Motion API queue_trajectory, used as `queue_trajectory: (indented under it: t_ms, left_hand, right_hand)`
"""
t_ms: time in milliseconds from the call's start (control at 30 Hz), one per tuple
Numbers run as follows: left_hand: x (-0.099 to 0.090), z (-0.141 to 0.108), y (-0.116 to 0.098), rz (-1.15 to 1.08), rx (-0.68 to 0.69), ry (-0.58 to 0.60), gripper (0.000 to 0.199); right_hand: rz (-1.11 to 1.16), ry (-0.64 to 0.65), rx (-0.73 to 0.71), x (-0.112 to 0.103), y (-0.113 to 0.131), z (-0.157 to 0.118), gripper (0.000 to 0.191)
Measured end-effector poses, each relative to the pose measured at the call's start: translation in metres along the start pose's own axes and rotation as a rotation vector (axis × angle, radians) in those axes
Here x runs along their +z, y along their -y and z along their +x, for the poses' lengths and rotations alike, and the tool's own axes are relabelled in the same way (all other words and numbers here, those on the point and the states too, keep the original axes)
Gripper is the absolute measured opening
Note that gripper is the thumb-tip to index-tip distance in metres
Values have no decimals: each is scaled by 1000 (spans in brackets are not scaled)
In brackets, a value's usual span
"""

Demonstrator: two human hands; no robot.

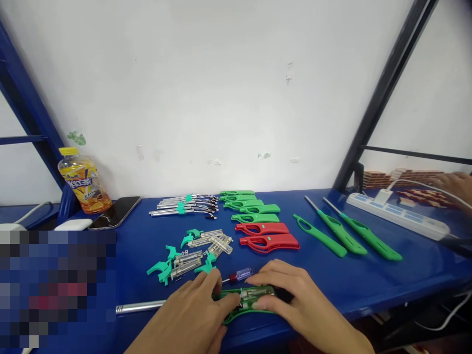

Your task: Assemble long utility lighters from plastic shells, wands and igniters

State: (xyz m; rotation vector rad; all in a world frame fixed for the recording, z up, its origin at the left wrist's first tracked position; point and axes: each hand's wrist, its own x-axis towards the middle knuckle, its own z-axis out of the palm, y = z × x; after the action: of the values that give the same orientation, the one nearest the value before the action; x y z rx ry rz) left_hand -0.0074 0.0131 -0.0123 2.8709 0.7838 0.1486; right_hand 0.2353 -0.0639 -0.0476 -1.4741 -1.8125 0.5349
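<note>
Close to the table's front edge, my left hand (201,305) and my right hand (295,292) both hold a partly built green stick lighter (231,316). Its inside faces up, and a clear fuel tank (266,290) lies in the handle. My left fingers are closed round the trigger end; the thumb presses at the tank's front end. My right thumb and fingers grip the handle and tank. The lighter's metal tube (140,307) sticks out to the left under my left wrist. Just behind the lighter lies a small screwdriver (241,275), partly hidden by my hands.
Beyond my hands lie teal triggers (161,270) with clear tanks (186,267), metal tubes with wires (173,213), green shells (258,218), red shells (271,242) and green lighters (372,238). A bottle (84,182), phone (116,213), power strip (398,216) and another person's hand (452,186) flank them.
</note>
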Motion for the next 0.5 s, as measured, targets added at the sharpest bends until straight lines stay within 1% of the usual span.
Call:
queue_trajectory:
  t_ms: [67,100,167,200,300,400,500]
  left_hand:
    - [-3,3,-2,34,5,24,55]
    - [-4,4,-3,55,5,43,55]
    - [-7,6,-5,90,5,79,54]
    - [-8,6,-6,101,6,83,52]
    - [-12,2,-2,104,26,33,47]
    - [-16,-4,11,95,0,-39,45]
    - [-21,-10,33,100,-111,-90,48]
  right_hand:
    - [-46,-48,-26,-3,6,7,17]
    - [-85,-78,-52,-6,11,14,18]
    - [-175,-97,-109,-12,21,31,21]
    - [-223,-94,-130,-15,26,41,21]
    - [-369,0,-133,-22,37,69,17]
    - [-404,-1,-105,-22,37,83,15]
    - [-369,-26,-89,-20,32,83,16]
